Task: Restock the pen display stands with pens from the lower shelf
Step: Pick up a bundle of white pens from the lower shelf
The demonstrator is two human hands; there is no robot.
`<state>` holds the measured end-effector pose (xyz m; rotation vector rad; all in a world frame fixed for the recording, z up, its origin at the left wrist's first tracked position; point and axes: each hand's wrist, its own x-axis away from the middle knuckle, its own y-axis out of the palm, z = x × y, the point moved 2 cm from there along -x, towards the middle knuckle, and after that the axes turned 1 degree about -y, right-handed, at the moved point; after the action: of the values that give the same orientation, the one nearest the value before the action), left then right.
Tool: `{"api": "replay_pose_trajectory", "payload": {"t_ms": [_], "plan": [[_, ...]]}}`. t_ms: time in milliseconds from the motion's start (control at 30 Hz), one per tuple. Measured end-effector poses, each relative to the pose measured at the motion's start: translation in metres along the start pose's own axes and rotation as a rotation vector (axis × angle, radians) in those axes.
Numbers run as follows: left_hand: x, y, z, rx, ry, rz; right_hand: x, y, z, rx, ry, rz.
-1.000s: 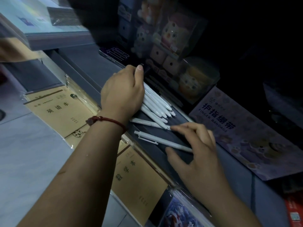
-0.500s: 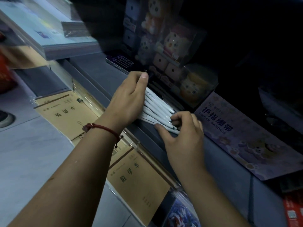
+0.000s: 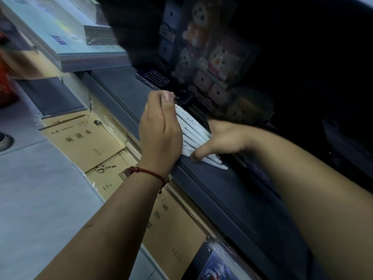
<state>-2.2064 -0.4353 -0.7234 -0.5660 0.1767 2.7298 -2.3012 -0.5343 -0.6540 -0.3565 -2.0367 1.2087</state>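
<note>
A bundle of several white pens [image 3: 194, 136] lies slanted on the dark grey shelf [image 3: 222, 190], tips pointing right and toward me. My left hand [image 3: 160, 130], with a red cord at the wrist, stands on edge against the pens' left side, its fingers curled over their far ends. My right hand [image 3: 223, 138] reaches in from the right and closes round the tip end of the bundle. Its thumb presses down on the nearest pens, while its fingers are hidden behind the bundle. No pen display stand is in view.
Brown exercise books in plastic wrap [image 3: 86, 138] fill the tray below the shelf's front edge. Boxed plush toys [image 3: 212, 57] stand in the dark at the back of the shelf. A stack of books [image 3: 70, 39] lies on the upper left. Pale floor [image 3: 30, 199] is at left.
My right hand slid the loose pens into the bundle, then moved round its tip end. My left hand turned more upright against the gathered pens.
</note>
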Motion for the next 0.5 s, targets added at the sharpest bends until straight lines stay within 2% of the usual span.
{"api": "replay_pose_trajectory", "payload": {"t_ms": [100,267,500], "plan": [[-0.001,0.001,0.000,-0.007,-0.006,0.001,-0.008,-0.002,-0.008,0.083,0.036,-0.051],[0.000,0.001,0.001,-0.070,0.003,-0.051,-0.008,0.003,-0.023,0.362,0.124,-0.055],[-0.004,0.009,-0.003,-0.458,0.022,-0.292,-0.005,0.004,-0.020,0.263,0.130,-0.002]]}}
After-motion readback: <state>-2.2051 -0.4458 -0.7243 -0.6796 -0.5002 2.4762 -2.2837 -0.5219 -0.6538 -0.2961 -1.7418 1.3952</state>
